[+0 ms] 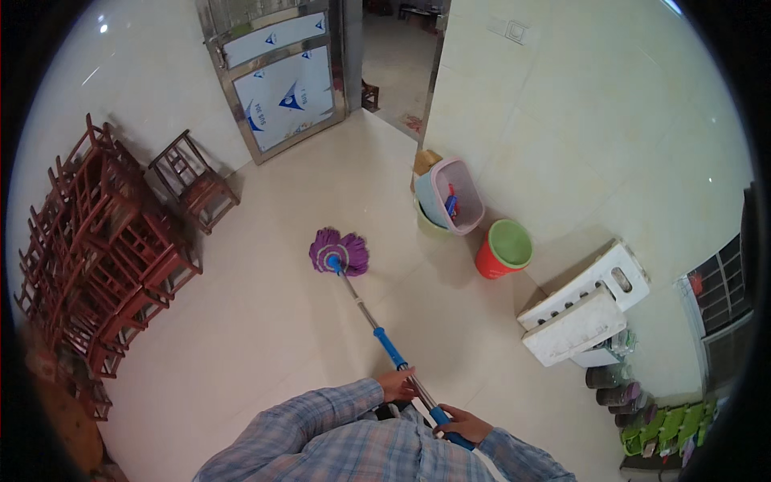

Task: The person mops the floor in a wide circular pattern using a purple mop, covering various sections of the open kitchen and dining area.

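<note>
A mop with a purple fabric head (355, 253), a metal pole and blue plastic grips slants across the tiled floor, its head lying flat ahead of me. My left hand (397, 385) is closed around the metal pole just below the middle blue grip. Lower down, near my body, my right hand (464, 424) holds the blue grip at the pole's top end. Both arms are in plaid sleeves.
Stacked red-brown wooden chairs (120, 241) fill the left side, with a single chair (205, 187) beside them. A metal door (289, 96) stands by an open doorway. Along the right wall are plastic basins (430, 196), a red and green bucket (495, 262), white foam pieces (572, 328) and dark jars (605, 377).
</note>
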Tool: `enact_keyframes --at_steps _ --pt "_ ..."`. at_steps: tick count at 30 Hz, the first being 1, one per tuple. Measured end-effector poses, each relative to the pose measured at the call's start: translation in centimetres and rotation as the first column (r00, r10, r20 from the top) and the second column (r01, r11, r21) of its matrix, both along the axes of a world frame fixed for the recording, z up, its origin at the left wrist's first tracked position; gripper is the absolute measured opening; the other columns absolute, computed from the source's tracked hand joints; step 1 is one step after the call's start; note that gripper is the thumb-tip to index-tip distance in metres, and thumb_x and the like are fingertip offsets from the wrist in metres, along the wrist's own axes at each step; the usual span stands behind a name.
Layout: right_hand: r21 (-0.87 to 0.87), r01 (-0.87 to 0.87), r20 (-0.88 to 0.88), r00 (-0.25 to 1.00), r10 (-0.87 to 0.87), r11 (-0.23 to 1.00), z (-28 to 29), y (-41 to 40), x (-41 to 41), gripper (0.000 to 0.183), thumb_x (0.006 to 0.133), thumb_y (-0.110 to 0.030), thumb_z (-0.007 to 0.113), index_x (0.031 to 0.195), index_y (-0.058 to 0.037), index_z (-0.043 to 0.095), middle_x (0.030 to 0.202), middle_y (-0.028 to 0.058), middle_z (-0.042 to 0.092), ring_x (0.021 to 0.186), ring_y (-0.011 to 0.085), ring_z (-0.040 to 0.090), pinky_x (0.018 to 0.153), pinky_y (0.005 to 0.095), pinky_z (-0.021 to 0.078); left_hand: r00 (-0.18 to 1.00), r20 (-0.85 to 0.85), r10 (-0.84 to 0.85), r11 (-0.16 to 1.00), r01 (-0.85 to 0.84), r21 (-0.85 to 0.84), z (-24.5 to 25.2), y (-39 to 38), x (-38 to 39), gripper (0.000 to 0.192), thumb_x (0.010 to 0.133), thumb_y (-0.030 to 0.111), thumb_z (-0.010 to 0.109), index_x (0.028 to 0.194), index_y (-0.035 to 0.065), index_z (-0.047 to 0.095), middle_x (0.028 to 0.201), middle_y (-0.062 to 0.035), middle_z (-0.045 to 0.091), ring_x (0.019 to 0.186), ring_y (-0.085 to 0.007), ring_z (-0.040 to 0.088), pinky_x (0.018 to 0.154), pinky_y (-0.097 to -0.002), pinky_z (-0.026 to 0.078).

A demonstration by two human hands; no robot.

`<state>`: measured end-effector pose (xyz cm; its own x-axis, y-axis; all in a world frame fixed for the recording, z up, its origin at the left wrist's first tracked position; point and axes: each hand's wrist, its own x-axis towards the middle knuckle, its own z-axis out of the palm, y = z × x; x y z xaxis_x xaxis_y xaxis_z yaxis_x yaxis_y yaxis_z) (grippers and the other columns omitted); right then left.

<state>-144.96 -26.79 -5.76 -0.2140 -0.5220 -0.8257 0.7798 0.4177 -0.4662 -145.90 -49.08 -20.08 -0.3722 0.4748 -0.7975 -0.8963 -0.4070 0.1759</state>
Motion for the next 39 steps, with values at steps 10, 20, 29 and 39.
enact_keyframes --at_steps 10,20,29,39 --pt "-0.015 -0.079 0.013 0.997 0.079 0.997 1.6 -0.9 -10.0 0.064 0.078 -0.010 0.058 0.135 -0.0097 0.029 0.085 0.0067 0.055 0.068 0.0111 0.053 0.059 0.0233 0.0440 0.911 0.172 0.374 0.921 -0.344 -0.181 -0.7 1.9 -8.5 0.028 0.092 0.027 0.042 0.087 0.0002 0.050 0.084 -0.0141 0.060 0.077 -0.0296 0.061 0.075 -0.0443 0.050" --pt "-0.168 0.312 0.069 0.950 -0.305 0.935 -3.2 -15.6 -26.1 0.039 0.081 -0.009 0.054 0.117 -0.0021 0.044 0.071 0.0071 0.053 0.051 0.0110 0.050 0.042 0.0245 0.0416 0.945 0.040 0.324 0.918 -0.304 -0.255 -1.0 -12.3 -28.7 0.043 0.087 0.049 0.043 0.095 0.0077 0.051 0.080 -0.0107 0.057 0.076 -0.0260 0.057 0.078 -0.0408 0.044" --pt "-0.272 0.384 -0.279 0.846 -0.454 0.883 -10.5 -30.9 -49.4 0.038 0.075 -0.004 0.058 0.109 -0.0011 0.043 0.066 0.0051 0.051 0.050 0.0132 0.051 0.041 0.0288 0.0437 0.870 -0.446 0.208 0.905 -0.344 -0.249 4.7 -22.3 -35.1 0.055 0.088 0.050 0.039 0.124 0.0077 0.039 0.110 -0.0083 0.051 0.091 -0.0227 0.053 0.079 -0.0385 0.043" --pt "-0.228 0.282 -0.277 0.899 -0.340 0.932 -5.9 -21.5 -44.8 0.071 0.076 -0.003 0.057 0.136 -0.0087 0.020 0.069 0.0070 0.051 0.050 0.0139 0.051 0.038 0.0281 0.0425 0.946 -0.035 0.321 0.938 -0.323 -0.129 -1.2 -24.5 -32.8 0.032 0.090 0.034 0.045 0.107 0.0064 0.046 0.099 -0.0136 0.055 0.084 -0.0252 0.057 0.073 -0.0385 0.049"
